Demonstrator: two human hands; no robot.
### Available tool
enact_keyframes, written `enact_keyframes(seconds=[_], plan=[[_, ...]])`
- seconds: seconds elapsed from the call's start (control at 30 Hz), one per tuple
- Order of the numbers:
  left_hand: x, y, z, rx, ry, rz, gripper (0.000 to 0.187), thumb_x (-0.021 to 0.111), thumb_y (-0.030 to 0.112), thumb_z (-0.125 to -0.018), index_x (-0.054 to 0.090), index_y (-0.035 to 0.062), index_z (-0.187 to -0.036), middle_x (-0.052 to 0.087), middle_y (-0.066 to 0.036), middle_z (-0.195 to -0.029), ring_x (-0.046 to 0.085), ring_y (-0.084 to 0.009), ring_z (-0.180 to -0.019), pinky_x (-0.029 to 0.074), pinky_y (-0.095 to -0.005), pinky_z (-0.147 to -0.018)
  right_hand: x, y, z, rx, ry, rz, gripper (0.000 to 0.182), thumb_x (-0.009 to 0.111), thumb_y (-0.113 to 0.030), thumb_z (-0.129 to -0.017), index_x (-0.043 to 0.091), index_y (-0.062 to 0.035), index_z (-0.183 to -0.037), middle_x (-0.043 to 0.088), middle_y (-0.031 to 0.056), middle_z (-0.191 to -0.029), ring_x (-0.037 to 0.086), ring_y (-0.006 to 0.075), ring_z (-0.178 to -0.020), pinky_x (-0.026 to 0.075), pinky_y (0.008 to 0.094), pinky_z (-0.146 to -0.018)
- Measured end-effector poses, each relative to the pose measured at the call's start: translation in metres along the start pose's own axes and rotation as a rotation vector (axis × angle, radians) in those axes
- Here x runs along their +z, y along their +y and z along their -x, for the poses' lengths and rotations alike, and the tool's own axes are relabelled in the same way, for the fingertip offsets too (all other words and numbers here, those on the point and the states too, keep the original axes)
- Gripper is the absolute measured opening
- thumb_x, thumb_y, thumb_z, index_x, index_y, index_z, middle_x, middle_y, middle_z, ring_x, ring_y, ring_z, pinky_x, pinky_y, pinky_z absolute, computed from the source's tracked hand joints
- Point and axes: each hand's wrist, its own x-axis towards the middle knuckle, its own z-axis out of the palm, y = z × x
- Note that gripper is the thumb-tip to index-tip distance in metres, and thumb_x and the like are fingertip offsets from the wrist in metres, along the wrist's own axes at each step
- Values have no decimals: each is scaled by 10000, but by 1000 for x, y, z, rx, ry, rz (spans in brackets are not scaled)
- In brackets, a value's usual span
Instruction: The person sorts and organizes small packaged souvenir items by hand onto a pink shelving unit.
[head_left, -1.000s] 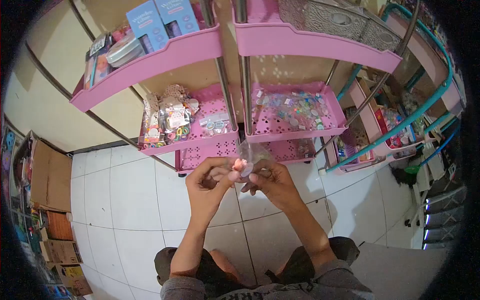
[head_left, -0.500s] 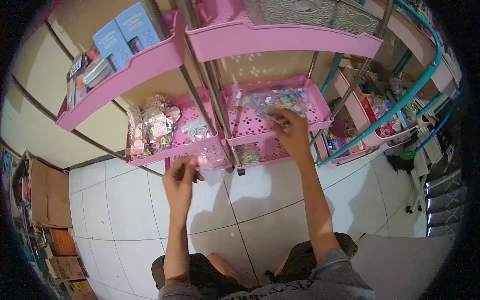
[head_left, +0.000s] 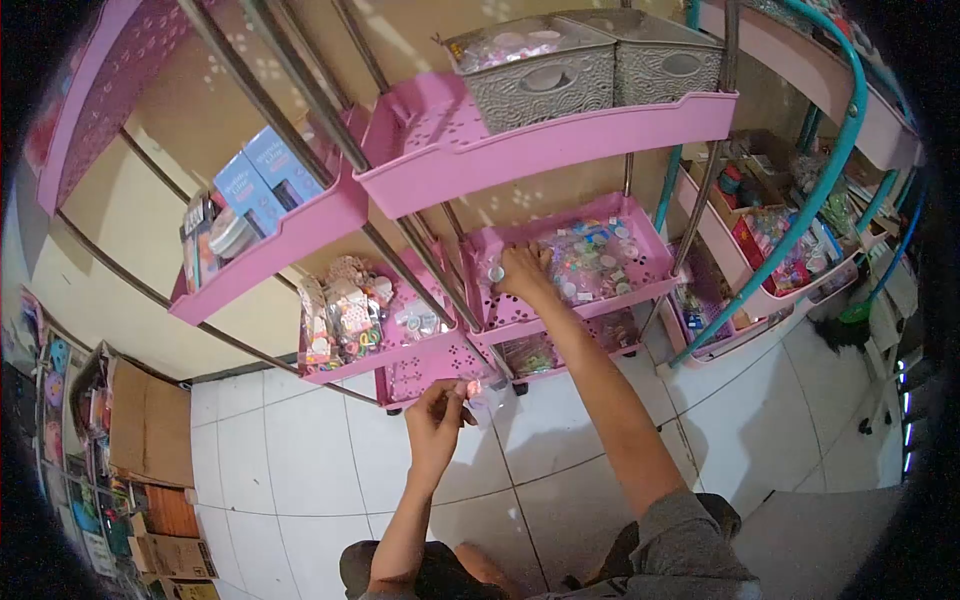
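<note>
My left hand is raised over the floor in front of the lowest pink shelf, its fingers pinched on a small clear plastic packet with pinkish pieces in it. My right hand reaches down into the middle pink tray of the right trolley. Its fingers curl downward at the tray's left part, and whatever lies under them is hidden. A small round whitish item shows beside them. To the right of this hand, several clear packets of small colourful pieces lie in a heap.
Above my right hand is a higher pink shelf with grey baskets. The left trolley holds blue boxes and a pile of packets. Metal poles stand between the trays. A teal-framed rack stands right, a cardboard box left.
My right hand has moved left and down into the tray, away from above the packets. My left hand still holds its packet. The view has shifted, showing more of the upper shelf and baskets.
</note>
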Motion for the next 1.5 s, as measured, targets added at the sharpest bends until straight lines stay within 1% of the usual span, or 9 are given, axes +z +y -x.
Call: enact_keyframes(seconds=[0.17, 0.27, 0.37, 0.63, 0.83, 1.0, 1.13, 1.43, 1.5], plan=[[10, -1, -3, 39, -18, 55, 190, 485, 165, -802, 543, -16, -812, 522, -29, -619, 522, -89, -484, 356, -188, -407, -4, 23, -2, -335, 98, -339, 332, 705, -194, -506, 569, -58, -777, 565, 143, -807, 533, 248, -788, 401, 368, -655], [18, 10, -13, 87, -56, 26, 198, 474, 173, -807, 542, -13, -805, 522, -24, -593, 517, -85, -474, 348, -188, -402, -30, 37, 12, -259, 128, -658, 357, 706, -205, -526, 561, -13, -789, 558, 80, -643, 513, 171, -543, 410, 270, -519], [33, 29, -37, 226, 7, -174, 199, 476, 168, -801, 538, -21, -783, 517, -60, -537, 516, -105, -456, 350, -215, -397, -62, 48, 30, -257, 66, -1155, 269, 682, -158, -594, 559, -14, -785, 553, 26, -667, 496, 90, -573, 396, 223, -499], [74, 29, -120, 398, 120, -648, 113, 474, 36, -691, 520, -65, -675, 510, -239, -594, 530, -371, -599, 414, -408, -524, -133, 51, 118, -165, 80, -1197, 371, 742, -105, -534, 535, -4, -825, 551, 28, -684, 501, 67, -565, 428, 218, -508], [89, 26, -118, 344, 158, -785, 153, 504, 58, -691, 527, -56, -790, 538, -233, -730, 542, -364, -651, 428, -402, -561, -138, 49, 136, -325, 53, -1325, 379, 743, -38, -488, 531, -28, -802, 549, 31, -800, 503, 84, -724, 423, 217, -642], [79, 92, -53, 435, -143, 198, 184, 556, 102, -725, 550, -9, -871, 540, -74, -822, 513, -137, -726, 391, -231, -588, -131, 54, 143, -365, 18, -1256, 458, 736, -6, -485, 485, -14, -868, 522, 49, -859, 484, 102, -811, 414, 223, -683], [83, 98, -39, 454, -210, 226, 146, 616, 23, -662, 577, -2, -801, 543, -45, -816, 491, -91, -762, 386, -201, -625, -129, 49, 150, -477, 186, -1276, 494, 742, -70, -502, 470, -37, -913, 537, 33, -708, 493, 58, -632, 402, 206, -528], [69, 100, -29, 171, 39, 593, 89, 522, 122, -776, 475, 48, -792, 533, -25, -724, 488, -66, -652, 410, -201, -592, -138, 56, 163, -298, -84, -1323, 471, 703, -16, -549, 459, -6, -952, 569, 95, -752, 538, 83, -626, 446, 208, -507], [65, 94, -22, 186, -31, 539, 99, 522, 118, -774, 464, 44, -804, 524, -20, -717, 490, -73, -658, 432, -212, -561, -138, 60, 163, -354, 182, -1363, 393, 680, 9, -572, 501, -3, -922, 574, 97, -756, 553, 96, -675, 471, 216, -525]])
